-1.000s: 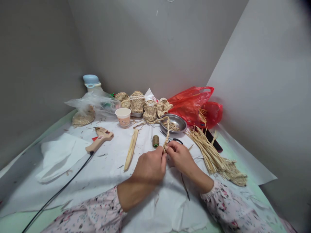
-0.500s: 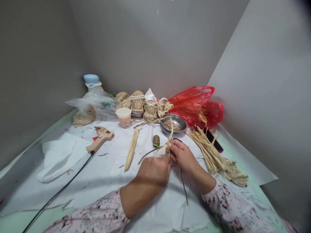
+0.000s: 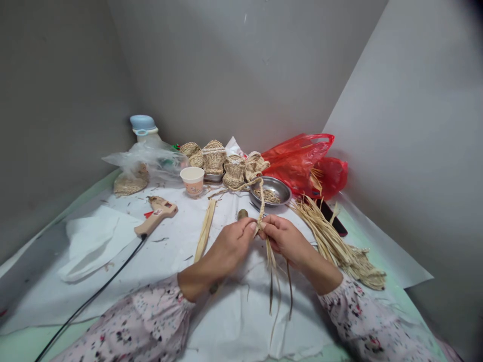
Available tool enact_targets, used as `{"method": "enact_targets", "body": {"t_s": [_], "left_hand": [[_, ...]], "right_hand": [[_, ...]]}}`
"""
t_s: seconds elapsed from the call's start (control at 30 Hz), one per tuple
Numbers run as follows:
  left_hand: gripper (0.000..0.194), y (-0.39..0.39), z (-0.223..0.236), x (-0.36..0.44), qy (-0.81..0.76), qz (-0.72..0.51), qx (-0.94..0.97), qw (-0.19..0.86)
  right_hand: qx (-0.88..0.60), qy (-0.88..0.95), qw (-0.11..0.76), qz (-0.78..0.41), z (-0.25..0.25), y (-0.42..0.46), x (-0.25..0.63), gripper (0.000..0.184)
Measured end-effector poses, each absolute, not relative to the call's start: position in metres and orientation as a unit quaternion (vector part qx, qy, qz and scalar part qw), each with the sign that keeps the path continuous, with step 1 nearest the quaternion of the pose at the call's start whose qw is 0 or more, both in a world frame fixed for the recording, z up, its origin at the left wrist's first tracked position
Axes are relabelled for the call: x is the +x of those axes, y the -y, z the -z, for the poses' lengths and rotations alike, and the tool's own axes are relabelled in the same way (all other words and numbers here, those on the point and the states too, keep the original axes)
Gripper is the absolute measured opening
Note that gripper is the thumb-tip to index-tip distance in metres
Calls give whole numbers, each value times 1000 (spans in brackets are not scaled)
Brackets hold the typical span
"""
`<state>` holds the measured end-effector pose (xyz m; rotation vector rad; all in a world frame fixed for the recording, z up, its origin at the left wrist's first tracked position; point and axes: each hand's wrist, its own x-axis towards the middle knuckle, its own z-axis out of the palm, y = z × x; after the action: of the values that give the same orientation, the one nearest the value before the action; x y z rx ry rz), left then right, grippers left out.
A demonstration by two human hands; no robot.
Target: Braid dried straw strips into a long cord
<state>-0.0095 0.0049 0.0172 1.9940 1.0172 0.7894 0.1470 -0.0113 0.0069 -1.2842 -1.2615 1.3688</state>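
My left hand [image 3: 233, 246] and my right hand [image 3: 284, 239] meet at the middle of the white sheet, both pinching a twisted straw cord [image 3: 260, 208]. From their fingers the cord rises and runs back to the left, towards several woven straw shoes [image 3: 234, 171]. Loose straw strands [image 3: 273, 274] hang down below my right hand. A spool of brown twine [image 3: 243, 214] stands just beyond my left fingertips, its lower part hidden by that hand.
A hot glue gun [image 3: 156, 214] with a black cable lies left of my hands, near a flat straw strip [image 3: 205, 231]. Behind are a paper cup [image 3: 192, 181], a steel bowl [image 3: 278, 186] and a red plastic bag [image 3: 302, 163]. A bundle of dried straw [image 3: 332, 241] lies right.
My left hand has come up and now pinches the cord beside my right hand. The long strands now hang down below my hands instead of sticking out to the left.
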Motion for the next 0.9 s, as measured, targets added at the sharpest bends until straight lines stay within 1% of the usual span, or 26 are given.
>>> {"method": "enact_targets", "body": {"t_s": [0.07,0.27,0.37,0.53,0.77,0.9], "left_hand": [[36,-7,-10,-8,-379,-289,764,435],[36,-10,-2,-7,-397,-261,669,572],[39,-11,1,-8,-404,-239,634,614],[39,-9,3,-8,-417,-261,624,607],[29,-7,5,-5,-483,-286,617,551],[27,-9,13,-5,-477,-308,578,586]], "right_hand": [[-526,522,411,-531,-6,11,147,15],[-529,619,386,-434,-6,13,149,13],[-529,661,362,-389,-12,14,151,14],[-539,710,335,-305,-20,14,156,18],[-610,701,283,-237,-28,22,152,20],[-622,700,288,-202,-29,32,141,22]]}}
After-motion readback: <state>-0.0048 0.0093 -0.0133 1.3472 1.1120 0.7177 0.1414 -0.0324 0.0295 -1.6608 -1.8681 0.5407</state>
